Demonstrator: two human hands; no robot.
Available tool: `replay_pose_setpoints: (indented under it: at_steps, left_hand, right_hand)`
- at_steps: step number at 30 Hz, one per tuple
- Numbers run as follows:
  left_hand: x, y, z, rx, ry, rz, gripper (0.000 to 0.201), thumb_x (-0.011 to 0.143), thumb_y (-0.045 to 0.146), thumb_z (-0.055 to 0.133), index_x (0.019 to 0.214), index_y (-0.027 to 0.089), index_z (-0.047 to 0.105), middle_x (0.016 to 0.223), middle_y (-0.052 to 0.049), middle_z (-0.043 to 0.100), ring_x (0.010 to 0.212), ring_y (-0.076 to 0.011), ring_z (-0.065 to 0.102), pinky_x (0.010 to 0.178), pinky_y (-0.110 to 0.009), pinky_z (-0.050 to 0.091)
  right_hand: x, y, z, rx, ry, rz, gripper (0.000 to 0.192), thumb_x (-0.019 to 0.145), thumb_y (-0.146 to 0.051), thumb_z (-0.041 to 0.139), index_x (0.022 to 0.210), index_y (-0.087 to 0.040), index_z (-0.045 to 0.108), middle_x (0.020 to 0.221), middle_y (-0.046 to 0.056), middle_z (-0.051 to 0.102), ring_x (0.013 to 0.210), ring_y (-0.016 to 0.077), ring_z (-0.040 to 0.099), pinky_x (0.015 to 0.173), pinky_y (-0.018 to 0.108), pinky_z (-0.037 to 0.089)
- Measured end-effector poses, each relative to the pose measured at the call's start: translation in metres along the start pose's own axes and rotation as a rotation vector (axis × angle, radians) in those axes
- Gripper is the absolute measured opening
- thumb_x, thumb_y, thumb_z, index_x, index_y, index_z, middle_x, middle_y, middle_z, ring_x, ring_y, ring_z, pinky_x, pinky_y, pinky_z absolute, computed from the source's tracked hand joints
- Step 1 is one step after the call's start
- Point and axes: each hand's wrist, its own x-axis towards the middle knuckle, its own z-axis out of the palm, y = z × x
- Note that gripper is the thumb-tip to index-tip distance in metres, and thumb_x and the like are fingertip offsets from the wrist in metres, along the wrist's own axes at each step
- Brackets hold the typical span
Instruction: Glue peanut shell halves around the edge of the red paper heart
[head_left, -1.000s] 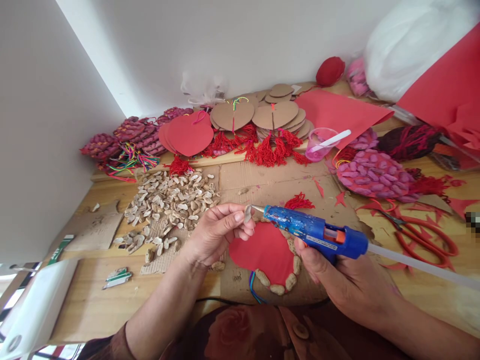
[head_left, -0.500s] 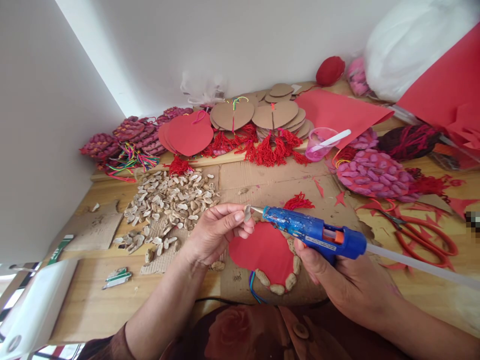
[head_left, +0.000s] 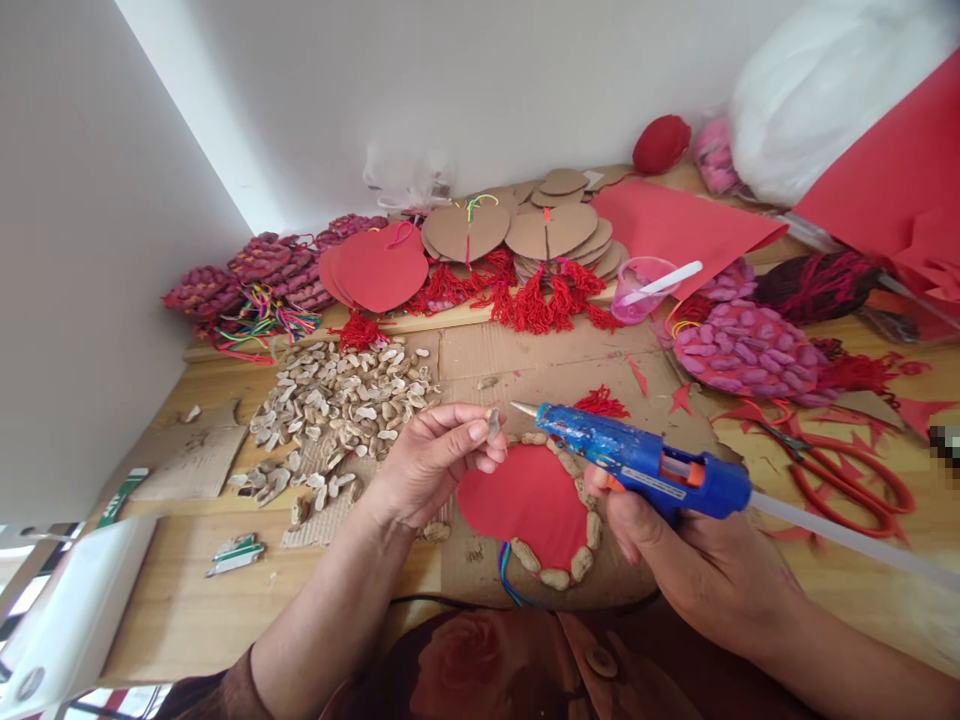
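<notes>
My left hand (head_left: 442,460) pinches a peanut shell half (head_left: 493,426) between thumb and fingers, above the left edge of a red paper disc (head_left: 521,500). Peanut shells (head_left: 587,493) line the right and lower rim of that disc, and part of its upper rim. Wrapped round the handle of a blue hot glue gun (head_left: 645,450), my right hand (head_left: 675,540) holds it with the nozzle pointing left, a short gap from the shell. A clear glue stick (head_left: 840,525) sticks out of the gun's back. Blue cords (head_left: 510,578) lie at the disc's lower left.
Loose peanut shells (head_left: 345,400) are heaped on the left. Orange-handled scissors (head_left: 847,480) lie at right among red scraps. Cardboard discs (head_left: 551,232), red tassels (head_left: 551,300), a pink cup (head_left: 641,285) and a pink shell-covered disc (head_left: 750,345) stand along the back.
The glue gun has moved right, so its nozzle is now apart from the shell. My left hand stays almost still, holding the shell. More of the disc's upper rim shows.
</notes>
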Motion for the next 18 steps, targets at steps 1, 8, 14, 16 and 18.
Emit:
replay_pose_setpoints:
  at_steps: [1, 8, 14, 16, 18]
  left_hand:
    - [0.0002, 0.0003, 0.0002, -0.005, -0.001, 0.002, 0.028, 0.07, 0.033, 0.094, 0.083, 0.012, 0.079, 0.071, -0.005, 0.075, 0.063, -0.0115, 0.068, 0.057, -0.019, 0.053]
    - [-0.0003, 0.0014, 0.0009, -0.042, -0.022, 0.005, 0.026, 0.071, 0.029, 0.093, 0.085, 0.013, 0.078, 0.074, -0.006, 0.075, 0.065, -0.0123, 0.069, 0.059, -0.019, 0.054]
    - [0.0011, 0.0011, -0.0002, -0.087, 0.019, 0.039, 0.031, 0.067, 0.03, 0.096, 0.084, 0.013, 0.078, 0.07, -0.002, 0.072, 0.062, -0.0093, 0.065, 0.059, -0.017, 0.053]
    - [0.002, 0.0021, 0.0002, -0.087, 0.019, 0.049, 0.031, 0.066, 0.031, 0.096, 0.082, 0.012, 0.077, 0.066, -0.001, 0.068, 0.058, -0.0076, 0.061, 0.056, -0.016, 0.051]
    - [0.0026, 0.0031, 0.0005, -0.081, 0.016, 0.05, 0.03, 0.066, 0.031, 0.096, 0.08, 0.012, 0.077, 0.065, -0.001, 0.067, 0.057, -0.0073, 0.06, 0.056, -0.015, 0.051]
  right_hand:
    - [-0.0005, 0.0012, -0.0001, 0.011, -0.012, -0.017, 0.027, 0.103, -0.037, 0.051, 0.081, -0.024, 0.061, 0.068, -0.001, 0.062, 0.059, 0.0161, 0.061, 0.057, 0.029, 0.051]
    - [-0.0003, 0.0004, -0.0017, -0.055, -0.101, -0.064, 0.033, 0.103, -0.037, 0.049, 0.074, -0.025, 0.058, 0.065, -0.002, 0.064, 0.061, 0.0168, 0.065, 0.058, 0.029, 0.052]
    - [0.0007, 0.0003, -0.0019, -0.035, -0.163, -0.06, 0.026, 0.104, -0.034, 0.048, 0.084, -0.026, 0.062, 0.061, -0.005, 0.061, 0.06, 0.0153, 0.065, 0.063, 0.029, 0.052]
    - [-0.0015, 0.0039, -0.0023, -0.028, -0.189, -0.046, 0.025, 0.105, -0.033, 0.048, 0.086, -0.026, 0.061, 0.062, -0.005, 0.06, 0.059, 0.0148, 0.063, 0.06, 0.029, 0.05]
    - [-0.0039, 0.0075, -0.0028, -0.039, -0.203, -0.029, 0.022, 0.105, -0.034, 0.048, 0.09, -0.026, 0.062, 0.064, -0.005, 0.061, 0.057, 0.0144, 0.062, 0.055, 0.029, 0.047]
